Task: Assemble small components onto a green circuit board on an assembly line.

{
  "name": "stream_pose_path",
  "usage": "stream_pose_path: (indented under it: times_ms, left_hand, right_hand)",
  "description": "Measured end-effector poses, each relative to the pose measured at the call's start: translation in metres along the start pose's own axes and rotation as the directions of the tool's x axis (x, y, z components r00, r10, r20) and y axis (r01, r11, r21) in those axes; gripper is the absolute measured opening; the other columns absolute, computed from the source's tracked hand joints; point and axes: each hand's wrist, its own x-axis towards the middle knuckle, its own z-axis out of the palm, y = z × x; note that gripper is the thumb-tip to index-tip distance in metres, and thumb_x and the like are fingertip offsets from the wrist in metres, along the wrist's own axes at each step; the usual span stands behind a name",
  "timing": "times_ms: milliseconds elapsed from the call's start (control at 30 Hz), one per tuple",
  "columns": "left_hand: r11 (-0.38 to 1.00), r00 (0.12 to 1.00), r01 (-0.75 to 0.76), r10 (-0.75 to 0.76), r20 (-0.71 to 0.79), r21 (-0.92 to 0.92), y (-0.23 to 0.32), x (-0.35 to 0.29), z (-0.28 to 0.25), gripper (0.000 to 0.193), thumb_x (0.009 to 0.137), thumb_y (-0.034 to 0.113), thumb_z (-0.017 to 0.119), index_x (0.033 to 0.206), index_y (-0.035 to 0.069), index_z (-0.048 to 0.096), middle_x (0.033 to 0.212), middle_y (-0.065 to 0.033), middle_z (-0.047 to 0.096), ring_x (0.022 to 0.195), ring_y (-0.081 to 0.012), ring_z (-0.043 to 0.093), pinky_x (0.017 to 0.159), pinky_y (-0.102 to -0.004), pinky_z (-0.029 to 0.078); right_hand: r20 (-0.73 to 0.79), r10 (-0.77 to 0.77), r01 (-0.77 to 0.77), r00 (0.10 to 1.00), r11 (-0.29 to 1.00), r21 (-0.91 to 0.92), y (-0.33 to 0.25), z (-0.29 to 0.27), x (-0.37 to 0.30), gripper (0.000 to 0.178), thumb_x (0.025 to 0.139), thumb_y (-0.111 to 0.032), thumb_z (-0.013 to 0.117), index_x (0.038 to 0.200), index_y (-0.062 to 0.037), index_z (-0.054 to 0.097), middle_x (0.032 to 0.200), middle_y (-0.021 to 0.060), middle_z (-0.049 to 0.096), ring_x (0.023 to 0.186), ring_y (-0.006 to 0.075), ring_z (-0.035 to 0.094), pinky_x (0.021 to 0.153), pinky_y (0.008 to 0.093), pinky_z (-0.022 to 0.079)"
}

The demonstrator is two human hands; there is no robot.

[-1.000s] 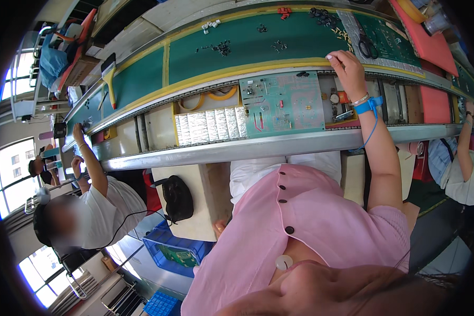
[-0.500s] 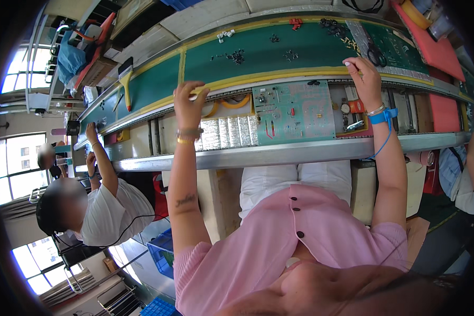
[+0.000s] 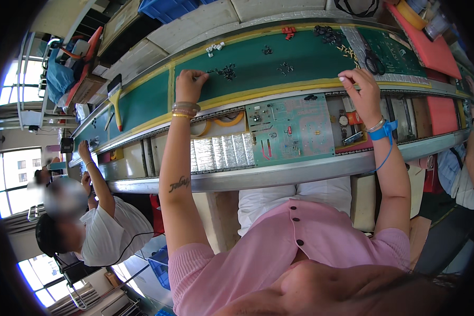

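My left hand (image 3: 191, 86) is over the green work surface (image 3: 158, 89), thumb and forefinger pinched together. Its fingertips are beside a scatter of small black components (image 3: 226, 72); whether they grip one is too small to tell. My right hand (image 3: 362, 90) hovers at the surface's near yellow-taped edge, right of the middle, with thumb and forefinger drawn together. Anything between them is too small to make out. A blue wrist strap (image 3: 383, 130) with a cord is on the right wrist. Between the hands, nearer me, a green circuit board (image 3: 295, 131) with some parts fitted spans the rails.
White (image 3: 215, 49), red (image 3: 288, 32) and black parts (image 3: 326, 35) lie in piles along the far side. Scissors (image 3: 374, 62) lie at right, a yellow-handled brush (image 3: 115, 105) at left. A metal rail (image 3: 221, 181) runs before me. A co-worker (image 3: 113, 231) sits at left.
My left hand has moved forward from the near rail to the small black components, its fingers closing in. The right hand has stayed nearly in place. The whole view has shifted slightly.
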Motion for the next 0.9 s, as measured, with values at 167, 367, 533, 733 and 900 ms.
stream_pose_path:
  times_ms: [167, 367, 533, 733, 900]
  left_hand:
    - [0.400, 0.890, 0.437, -0.065, 0.450, -0.806, 0.077, -0.056, -0.020, 0.022, 0.086, 0.026, 0.066, 0.096, 0.007, 0.063, 0.085, 0.0028, 0.058, 0.078, -0.0110, 0.053, 0.071, -0.0264, 0.043]
    - [0.023, 0.782, 0.604, 0.177, 0.598, -0.796, 0.117, -0.088, -0.006, 0.016, 0.091, 0.029, 0.058, 0.094, 0.013, 0.060, 0.089, 0.0066, 0.056, 0.084, -0.0056, 0.050, 0.075, -0.0233, 0.037]
    - [-0.021, 0.757, 0.627, 0.252, 0.603, -0.779, 0.125, -0.094, 0.001, 0.013, 0.093, 0.026, 0.056, 0.092, 0.014, 0.060, 0.086, 0.0068, 0.056, 0.080, -0.0045, 0.050, 0.073, -0.0231, 0.039]
    - [-0.025, 0.753, 0.642, 0.211, 0.623, -0.767, 0.125, -0.098, -0.001, 0.014, 0.092, 0.027, 0.058, 0.094, 0.013, 0.060, 0.088, 0.0064, 0.058, 0.080, -0.0042, 0.050, 0.073, -0.0226, 0.039]
    - [-0.047, 0.752, 0.643, 0.228, 0.619, -0.764, 0.128, -0.099, -0.006, 0.016, 0.091, 0.026, 0.059, 0.097, 0.011, 0.062, 0.089, 0.0060, 0.060, 0.078, -0.0042, 0.050, 0.073, -0.0221, 0.039]
  right_hand:
    - [0.015, -0.236, 0.235, 0.972, 0.970, 0.063, -0.064, 0.018, 0.008, 0.013, 0.069, -0.004, 0.070, 0.079, -0.0079, 0.063, 0.081, 0.0046, 0.060, 0.082, 0.0237, 0.055, 0.072, 0.0347, 0.043]
    - [-0.068, -0.326, 0.332, 0.943, 0.936, 0.112, -0.112, 0.061, 0.015, 0.025, 0.063, -0.015, 0.076, 0.085, -0.0128, 0.065, 0.084, -0.0004, 0.059, 0.086, 0.0218, 0.054, 0.075, 0.0341, 0.042]
    - [-0.069, -0.340, 0.344, 0.938, 0.937, 0.066, -0.108, 0.067, 0.006, 0.025, 0.065, -0.021, 0.075, 0.087, -0.0177, 0.064, 0.083, -0.0049, 0.058, 0.086, 0.0174, 0.055, 0.077, 0.0339, 0.040]
    - [-0.106, -0.395, 0.399, 0.912, 0.917, 0.020, -0.110, 0.070, 0.007, 0.026, 0.061, -0.019, 0.077, 0.083, -0.0153, 0.065, 0.082, -0.0031, 0.060, 0.081, 0.0190, 0.056, 0.072, 0.0331, 0.041]
    - [-0.135, -0.364, 0.371, 0.922, 0.928, 0.035, -0.110, 0.070, 0.005, 0.023, 0.062, -0.018, 0.077, 0.081, -0.0151, 0.065, 0.080, -0.0036, 0.061, 0.079, 0.0188, 0.056, 0.070, 0.0324, 0.040]
